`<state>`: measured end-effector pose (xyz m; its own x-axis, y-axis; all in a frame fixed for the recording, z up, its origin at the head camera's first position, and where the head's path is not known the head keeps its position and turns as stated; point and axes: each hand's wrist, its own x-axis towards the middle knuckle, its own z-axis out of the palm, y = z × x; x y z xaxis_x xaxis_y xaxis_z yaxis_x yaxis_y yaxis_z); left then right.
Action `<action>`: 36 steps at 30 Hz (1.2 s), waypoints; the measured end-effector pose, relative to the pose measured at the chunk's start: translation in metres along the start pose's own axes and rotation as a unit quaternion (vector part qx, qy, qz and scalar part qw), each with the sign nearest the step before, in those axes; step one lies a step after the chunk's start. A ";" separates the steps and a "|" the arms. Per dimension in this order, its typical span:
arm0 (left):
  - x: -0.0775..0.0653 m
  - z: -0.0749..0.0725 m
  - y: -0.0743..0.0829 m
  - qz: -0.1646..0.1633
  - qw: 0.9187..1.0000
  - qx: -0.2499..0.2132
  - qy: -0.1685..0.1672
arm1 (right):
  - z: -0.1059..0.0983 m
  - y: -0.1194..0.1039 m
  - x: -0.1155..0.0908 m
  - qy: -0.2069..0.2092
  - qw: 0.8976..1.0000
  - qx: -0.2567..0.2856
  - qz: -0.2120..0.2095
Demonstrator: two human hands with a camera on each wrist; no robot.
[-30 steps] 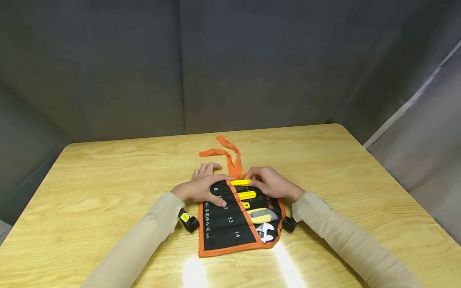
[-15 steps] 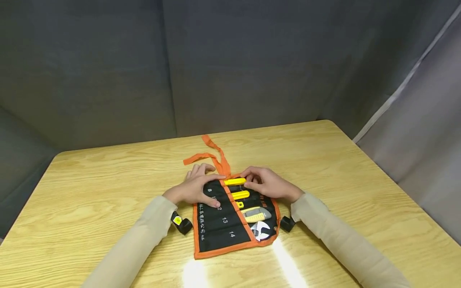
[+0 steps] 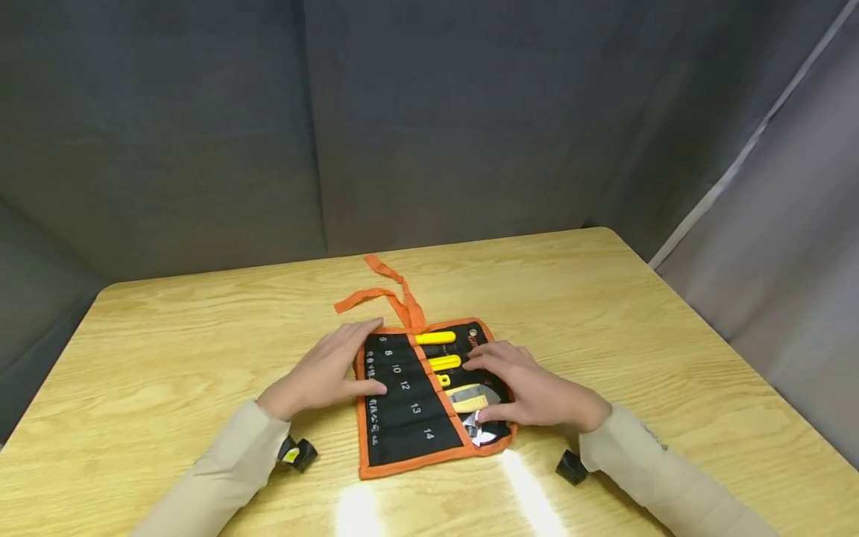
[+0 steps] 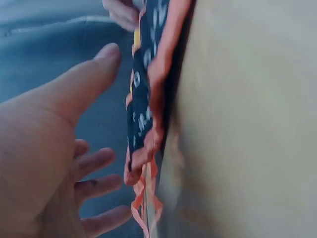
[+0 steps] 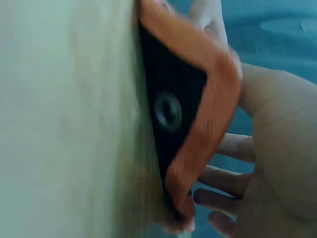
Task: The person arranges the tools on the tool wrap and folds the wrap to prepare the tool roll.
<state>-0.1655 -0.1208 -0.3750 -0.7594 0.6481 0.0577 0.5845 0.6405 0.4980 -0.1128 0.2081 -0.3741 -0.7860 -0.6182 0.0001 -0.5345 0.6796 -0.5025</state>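
Observation:
A black tool roll (image 3: 396, 429) with orange trim and printed numbers lies spread on the table. Its pockets hold yellow handles (image 3: 445, 363), a yellow-and-grey utility knife (image 3: 470, 397) and an adjustable wrench (image 3: 483, 438). My left hand (image 3: 325, 377) is at the roll's left edge, its fingers extended and thumb over the numbered cloth. In the left wrist view, the left fingers (image 4: 99, 186) are spread and grip nothing. My right hand (image 3: 533, 388) hovers over or touches the roll's right side, thumb by the wrench, fingers loosely bent. A metal eyelet (image 5: 168, 111) shows on the roll's underside in the right wrist view.
Two orange tie straps (image 3: 406, 298) trail from the roll's far edge across the wooden table (image 3: 201, 350). Dark curtains (image 3: 436, 127) hang behind the table and along its right. Black wrist cameras (image 3: 573, 468) sit below both hands.
My right hand has left the uppermost yellow handle and moved nearer to the wrench and knife. My left hand has slid leftward off the top edge, uncovering more printed numbers.

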 end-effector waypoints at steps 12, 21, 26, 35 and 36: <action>-0.047 0.015 0.027 0.034 0.990 -0.076 -0.118 | 0.005 -0.013 -0.025 -0.060 0.997 -0.050 0.008; -0.055 0.032 0.027 0.034 0.990 -0.056 -0.127 | 0.021 -0.004 -0.026 -0.042 0.998 -0.020 0.034; -0.057 0.038 0.039 0.020 0.992 -0.013 -0.123 | 0.027 -0.002 -0.031 -0.009 0.999 -0.020 0.027; -0.059 0.046 0.074 0.035 0.965 0.232 -0.119 | 0.026 0.005 -0.043 0.063 0.998 0.012 0.001; -0.059 0.046 0.075 0.038 0.962 0.244 -0.116 | 0.026 0.007 -0.045 0.071 0.997 0.019 -0.013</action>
<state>-0.0641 -0.0919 -0.3807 -0.6580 0.7388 -0.1457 0.7433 0.6682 0.0314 -0.0734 0.2304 -0.4000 -0.8095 -0.5715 0.1345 -0.5452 0.6466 -0.5334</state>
